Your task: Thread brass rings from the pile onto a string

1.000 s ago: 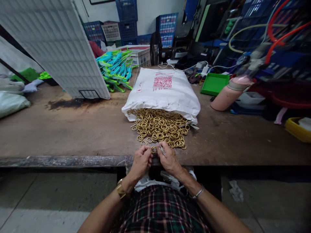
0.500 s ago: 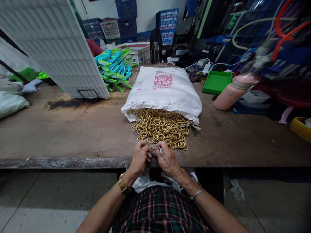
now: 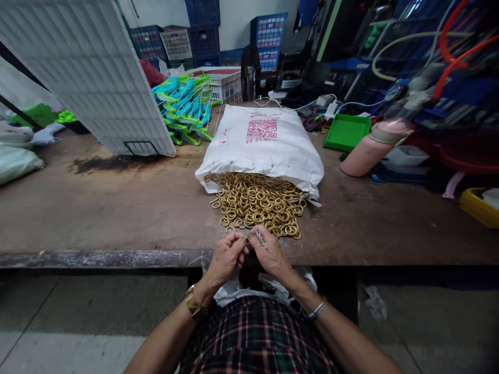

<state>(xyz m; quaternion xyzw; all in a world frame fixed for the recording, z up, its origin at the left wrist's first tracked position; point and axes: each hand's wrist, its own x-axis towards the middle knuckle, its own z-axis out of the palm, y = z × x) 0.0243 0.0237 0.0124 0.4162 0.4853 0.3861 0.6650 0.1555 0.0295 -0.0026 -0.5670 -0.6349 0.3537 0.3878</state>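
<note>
Just in front of a pile of brass-coloured rings (image 3: 259, 205), my two hands meet fingertip to fingertip at the table's near edge. My left hand (image 3: 228, 254) is closed in a pinch; a ring is mostly hidden by its fingers. My right hand (image 3: 271, 254) is closed around a small silvery metal tool (image 3: 260, 237), its exact kind too small to tell. One loose ring (image 3: 230, 229) lies beyond my left knuckles. The rings spill from the mouth of a white woven sack (image 3: 261, 148) printed in red.
A pale ribbed panel (image 3: 97, 78) leans at the left, beside a heap of blue and green plastic pieces (image 3: 185, 106). To the right stand a green tray (image 3: 348, 132), a pink bottle (image 3: 360, 154) and a yellow container (image 3: 479, 208). The table's front edge (image 3: 117, 258) runs below.
My hands have come closer together, and the ring that showed between them is now mostly covered by fingers. The silvery tool shows more plainly in my right hand.
</note>
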